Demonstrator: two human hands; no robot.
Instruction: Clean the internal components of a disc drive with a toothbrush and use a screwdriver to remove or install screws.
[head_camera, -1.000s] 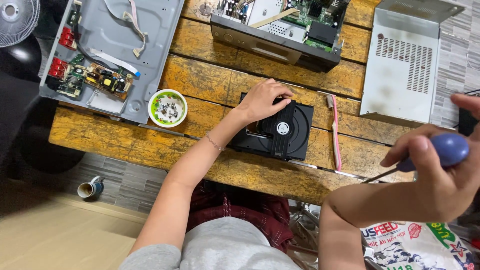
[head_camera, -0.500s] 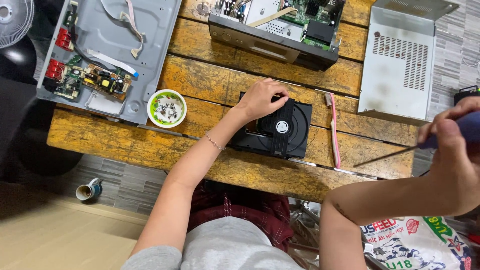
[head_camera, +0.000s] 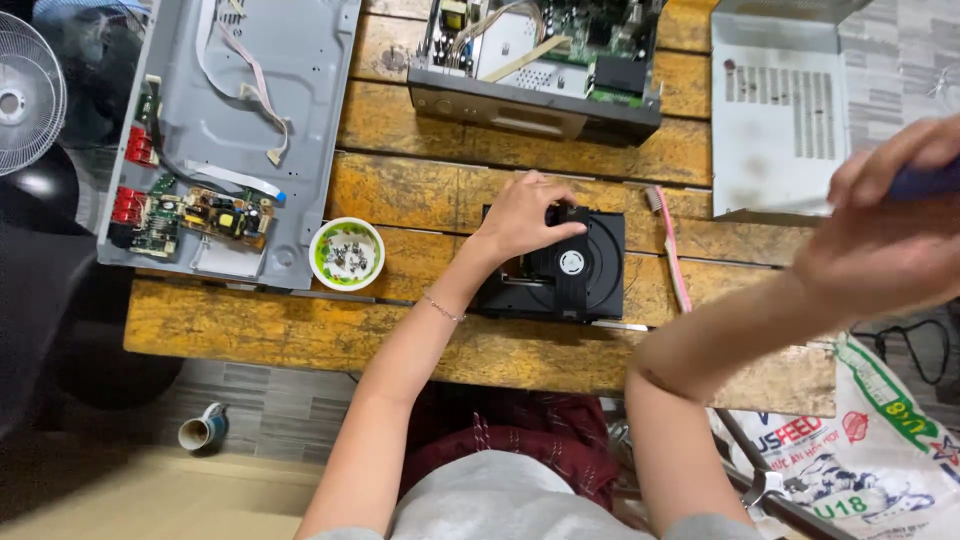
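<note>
Grey metal chassis (head_camera: 290, 110) is lying at far left of the wooden table (head_camera: 300, 330), cover off, a small green circuit board (head_camera: 205, 215) and loose white ribbon cables (head_camera: 235, 65) showing inside. Just right of it, a green-rimmed white bowl (head_camera: 346, 254) is sitting with small screws in it, so a fair bit of unscrewing looks done. Moving right, the left hand (head_camera: 525, 215) is resting fingers-down on the black disc drive unit (head_camera: 565, 270), gripping its upper left edge and pinning it to the table near the front edge. Drive is lying flat, square-ish, black plastic, round tray recess and a pale centre hub showing on top; it appears already out of a player, but its own casing is looking intact, so opening it seems not yet done. Behind it, a second opened player (head_camera: 540, 65) is sitting with boards and wires exposed. Pink toothbrush (head_camera: 670, 245) is lying just right of the drive. Further right, a grey vented metal cover (head_camera: 775, 120) is lying apart. At far right, the right hand (head_camera: 885, 235) is hovering close to the camera, blurred, fingers closed around a blue handle (head_camera: 925, 180), likely a screwdriver; the tip is not visible.
</note>
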